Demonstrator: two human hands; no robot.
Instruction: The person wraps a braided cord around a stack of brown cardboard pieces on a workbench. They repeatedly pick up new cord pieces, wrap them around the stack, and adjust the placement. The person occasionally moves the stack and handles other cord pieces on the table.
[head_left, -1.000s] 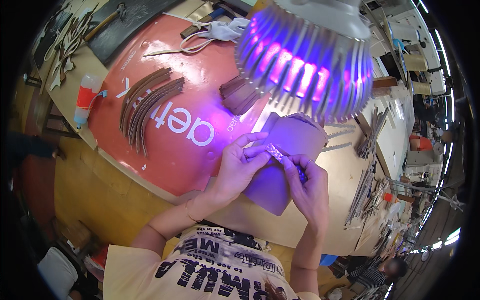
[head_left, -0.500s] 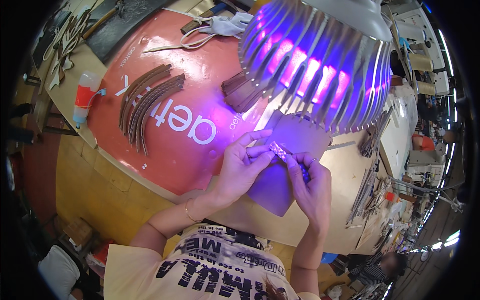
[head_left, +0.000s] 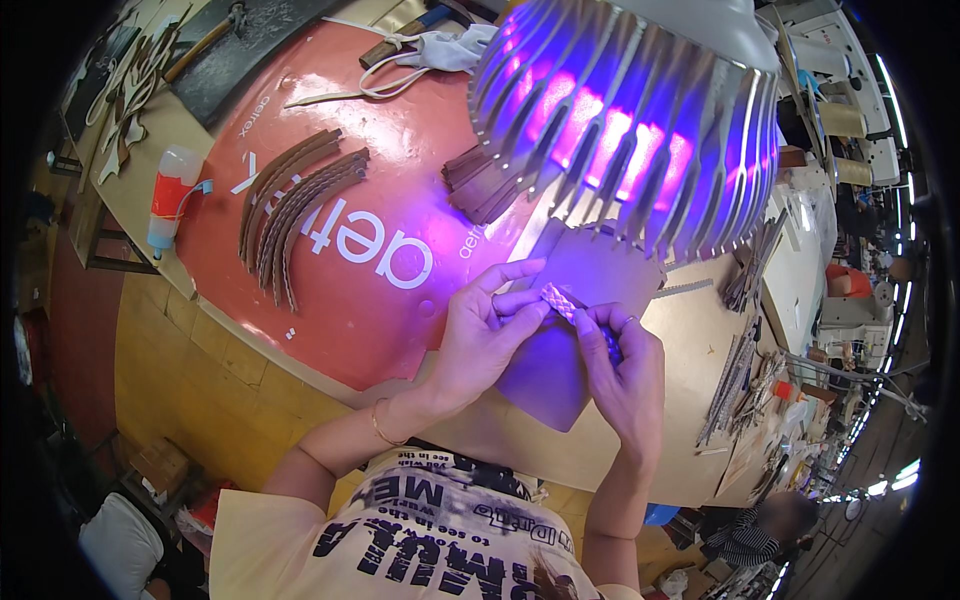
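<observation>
Under the lamp's violet light, a short braided strip [head_left: 558, 302] spans the gap between my two hands. My left hand [head_left: 480, 330] pinches its left end between thumb and fingertips. The other end is gripped by my right hand [head_left: 622, 375], and more of the strip shows beneath those fingers. Below both hands lies a smooth flat sheet [head_left: 548, 385], tinted purple by the light. A large finned lamp [head_left: 625, 130] hangs just beyond my hands and hides part of the table.
Curved brown braided strips [head_left: 295, 215] lie on the red sheet [head_left: 350, 335] at left, with a stack of brown strips [head_left: 487, 185] nearer the lamp. A red-and-clear bottle [head_left: 172, 200] stands at the table's left edge. More strips [head_left: 728, 385] are piled at right. A person [head_left: 750, 535] sits beyond.
Both hands keep almost the same hold on the braided strip. The lamp appears slightly further left in the picture.
</observation>
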